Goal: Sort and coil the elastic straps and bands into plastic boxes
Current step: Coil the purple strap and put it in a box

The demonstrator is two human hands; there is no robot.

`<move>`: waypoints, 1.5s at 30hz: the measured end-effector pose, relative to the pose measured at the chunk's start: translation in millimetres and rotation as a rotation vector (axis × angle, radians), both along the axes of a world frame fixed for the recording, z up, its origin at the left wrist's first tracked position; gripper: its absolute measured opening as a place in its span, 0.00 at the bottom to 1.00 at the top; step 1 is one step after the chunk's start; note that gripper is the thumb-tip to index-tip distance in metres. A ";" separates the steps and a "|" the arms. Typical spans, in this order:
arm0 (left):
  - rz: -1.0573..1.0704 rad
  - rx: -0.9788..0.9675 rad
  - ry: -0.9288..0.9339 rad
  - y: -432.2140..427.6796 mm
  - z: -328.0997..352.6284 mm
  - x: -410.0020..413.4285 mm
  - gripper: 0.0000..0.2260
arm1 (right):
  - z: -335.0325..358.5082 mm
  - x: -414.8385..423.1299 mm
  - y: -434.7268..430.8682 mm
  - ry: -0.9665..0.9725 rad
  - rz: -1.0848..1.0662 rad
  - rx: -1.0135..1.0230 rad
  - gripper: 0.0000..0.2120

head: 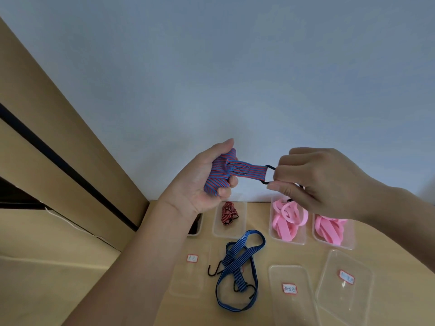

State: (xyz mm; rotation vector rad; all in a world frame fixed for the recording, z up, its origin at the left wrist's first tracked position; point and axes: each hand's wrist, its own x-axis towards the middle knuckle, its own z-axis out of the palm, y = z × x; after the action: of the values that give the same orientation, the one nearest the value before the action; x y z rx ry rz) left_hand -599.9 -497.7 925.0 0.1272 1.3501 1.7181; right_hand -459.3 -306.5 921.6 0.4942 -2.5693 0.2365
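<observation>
Table (pixel 294 255) boxes (pixel 229 234) hold pink bands (pixel 286 220), a red strap (pixel 227 214); left hand (pixel 200 182) and right hand (pixel 317 184) grip the striped strap (pixel 247 171).

Coiled striped strap (pixel 220 175) between both hands

left sticker (pixel 192 258): white with a red border, on the left lid (pixel 188 283) nearest the table's (pixel 270 255) left edge; a couple of handwritten marks, can't read them
middle sticker (pixel 289 288): same kind, on the middle lid (pixel 282 274) by the front edge; roughly three handwritten characters (too blurry for me, sorry)
right sticker (pixel 346 277): same kind, on the right lid (pixel 341 302) toward the right edge; faint handwriting, illegible
brands / printed numbers: none I can make out anywhere
</observation>
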 end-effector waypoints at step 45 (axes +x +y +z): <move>-0.086 0.068 -0.148 8.3 -26.3 6.6 0.23 | -45.0 -9.7 -40.3 -0.285 -0.426 -0.389 0.32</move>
State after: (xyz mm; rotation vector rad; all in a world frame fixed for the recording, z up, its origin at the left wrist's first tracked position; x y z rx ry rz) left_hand -593.3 -489.4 898.7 0.0935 1.1631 1.6675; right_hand -469.1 -346.9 876.6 -0.2458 -2.7238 0.6720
